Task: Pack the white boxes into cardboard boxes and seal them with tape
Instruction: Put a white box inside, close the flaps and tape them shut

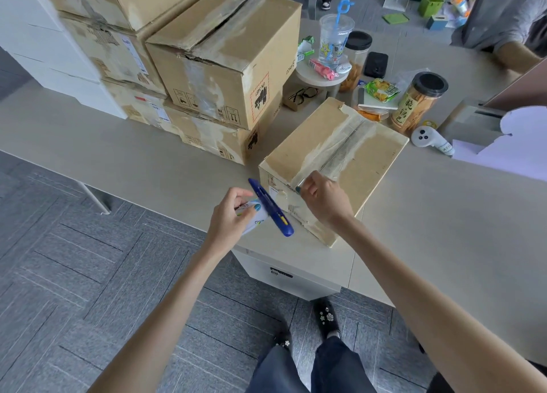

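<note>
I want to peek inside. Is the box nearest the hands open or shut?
Shut. The cardboard box has its top flaps flat, tape running along their seam; the right hand pinches the tape's near end.

Worn cardboard box point(299, 153) sits closed on the counter point(133, 144), clear tape strip point(337, 153) along its seam. Apparently a tape roll point(254, 219) beside it.

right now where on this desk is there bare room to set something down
Two bare patches: the desk strip in front of the stacked cardboard boxes, left of the near box; and the wide stretch right of that box, nearer than the white controller. Behind the box it is crowded with jars, snacks and a cup.
</note>
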`<state>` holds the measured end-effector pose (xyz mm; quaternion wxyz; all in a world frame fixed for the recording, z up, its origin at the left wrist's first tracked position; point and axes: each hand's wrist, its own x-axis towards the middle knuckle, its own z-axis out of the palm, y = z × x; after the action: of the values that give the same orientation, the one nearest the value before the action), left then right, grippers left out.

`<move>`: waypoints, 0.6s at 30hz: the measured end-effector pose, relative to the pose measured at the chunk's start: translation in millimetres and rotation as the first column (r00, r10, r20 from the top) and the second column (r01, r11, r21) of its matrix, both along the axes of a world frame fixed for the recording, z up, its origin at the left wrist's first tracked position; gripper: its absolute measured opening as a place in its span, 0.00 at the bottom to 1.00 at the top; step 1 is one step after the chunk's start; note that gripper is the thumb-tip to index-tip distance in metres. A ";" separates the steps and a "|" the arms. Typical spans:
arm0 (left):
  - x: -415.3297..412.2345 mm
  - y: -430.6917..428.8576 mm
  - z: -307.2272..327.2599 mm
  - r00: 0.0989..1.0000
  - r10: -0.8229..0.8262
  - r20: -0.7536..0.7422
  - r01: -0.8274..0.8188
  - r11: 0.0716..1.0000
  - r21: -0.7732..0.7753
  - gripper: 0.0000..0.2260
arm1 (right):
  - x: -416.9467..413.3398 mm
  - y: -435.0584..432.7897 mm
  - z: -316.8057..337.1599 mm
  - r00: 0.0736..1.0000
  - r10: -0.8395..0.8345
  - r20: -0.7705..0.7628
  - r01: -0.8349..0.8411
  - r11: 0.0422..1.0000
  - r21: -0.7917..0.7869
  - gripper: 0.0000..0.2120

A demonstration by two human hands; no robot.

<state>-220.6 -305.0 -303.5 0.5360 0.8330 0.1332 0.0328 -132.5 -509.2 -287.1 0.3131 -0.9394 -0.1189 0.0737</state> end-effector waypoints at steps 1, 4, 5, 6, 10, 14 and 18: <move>3.2 3.4 -8.4 0.999 -0.001 -0.037 0.003 0.997 0.072 0.07 | 4.5 -2.0 -1.3 0.999 0.023 0.040 -0.021 0.999 -0.028 0.04; 16.8 7.4 -34.1 0.988 0.033 -0.151 0.004 0.972 0.233 0.07 | 17.2 -4.5 -5.8 0.983 0.110 0.146 -0.097 0.991 -0.096 0.06; 21.5 6.8 -41.3 0.984 0.034 -0.174 0.015 0.963 0.271 0.08 | 20.9 -4.8 -7.3 0.975 0.136 0.174 -0.117 0.987 -0.114 0.06; 26.4 5.1 -47.4 0.981 0.030 -0.193 0.030 0.953 0.300 0.08 | 24.9 -5.3 -9.6 0.969 0.153 0.192 -0.130 0.983 -0.128 0.06; 45.1 -4.2 -66.0 0.967 0.015 -0.253 0.085 0.922 0.379 0.11 | 39.0 -10.6 -18.0 0.939 0.212 0.270 -0.173 0.972 -0.162 0.05; 58.3 -13.3 -80.8 0.961 0.007 -0.277 0.116 0.898 0.424 0.12 | 51.1 -19.4 -24.1 0.916 0.274 0.293 -0.228 0.957 -0.181 0.04; 62.0 -21.0 -83.7 0.972 0.013 -0.233 0.128 0.804 0.580 0.11 | 60.6 -26.9 -27.2 0.891 0.334 0.306 -0.294 0.941 -0.171 0.04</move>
<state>-158.6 -326.0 -387.2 0.2318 0.9602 0.1508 -0.0385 -71.9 -536.1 -314.2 0.2157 -0.9237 -0.3153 -0.0284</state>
